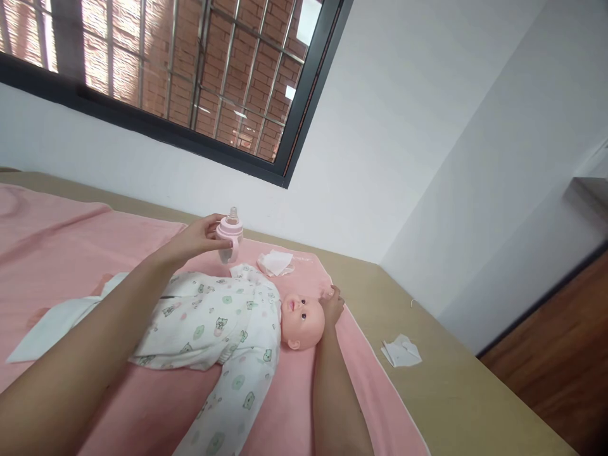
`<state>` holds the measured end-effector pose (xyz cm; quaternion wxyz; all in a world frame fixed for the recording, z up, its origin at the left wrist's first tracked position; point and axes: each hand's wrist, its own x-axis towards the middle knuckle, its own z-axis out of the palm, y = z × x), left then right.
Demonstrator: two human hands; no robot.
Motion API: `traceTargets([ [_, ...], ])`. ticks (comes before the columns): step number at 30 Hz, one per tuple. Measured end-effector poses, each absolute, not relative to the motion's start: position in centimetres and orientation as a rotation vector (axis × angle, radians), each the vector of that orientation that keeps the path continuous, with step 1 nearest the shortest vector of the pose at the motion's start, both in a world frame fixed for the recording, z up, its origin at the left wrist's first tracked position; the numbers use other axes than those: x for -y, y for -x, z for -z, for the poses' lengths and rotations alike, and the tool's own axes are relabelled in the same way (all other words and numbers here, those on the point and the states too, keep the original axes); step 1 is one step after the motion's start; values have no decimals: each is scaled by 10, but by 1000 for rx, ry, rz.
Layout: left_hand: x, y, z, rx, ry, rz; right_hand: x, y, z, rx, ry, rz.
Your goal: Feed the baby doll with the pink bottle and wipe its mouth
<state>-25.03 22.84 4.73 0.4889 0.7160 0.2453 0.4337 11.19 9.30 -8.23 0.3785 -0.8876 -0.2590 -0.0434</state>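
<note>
A baby bottle (230,240) with a pink collar, pink handle and clear teat stands upright in my left hand (206,235), whose fingers wrap its side. Below it a baby doll (304,320) lies on its back, dressed in a white long-sleeved top (213,316) printed with green and brown figures. My right hand (334,307) is closed beside the top of the doll's head, at the blanket's edge; something small and pale seems to show at its fingertips, too small to name. My left forearm crosses over the doll's lower body and hides part of it.
A pink blanket (294,405) lies under the doll on a wooden surface (456,392). White tissue (274,262) rests on the blanket past the doll's shoulder, and a folded white tissue (401,351) sits at the right. Behind are a white wall (361,171) and a barred window (228,76).
</note>
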Motion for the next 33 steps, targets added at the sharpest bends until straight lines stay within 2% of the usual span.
traceTargets([
  [6,-210,240,-58,-514,-1767,-949,-86,-105,68,675,2074,182],
  [11,-191,230,-63,-480,-1831,-875,-91,-90,18,727,1773,220],
  [16,-179,220,-61,-438,-1899,-795,-80,-33,-54,1062,1233,-44],
  [20,-174,212,-59,-373,-1965,-766,-58,26,-83,1338,991,-226],
  [33,-160,214,-66,-302,-2012,-727,-55,55,-78,1615,1139,-227],
])
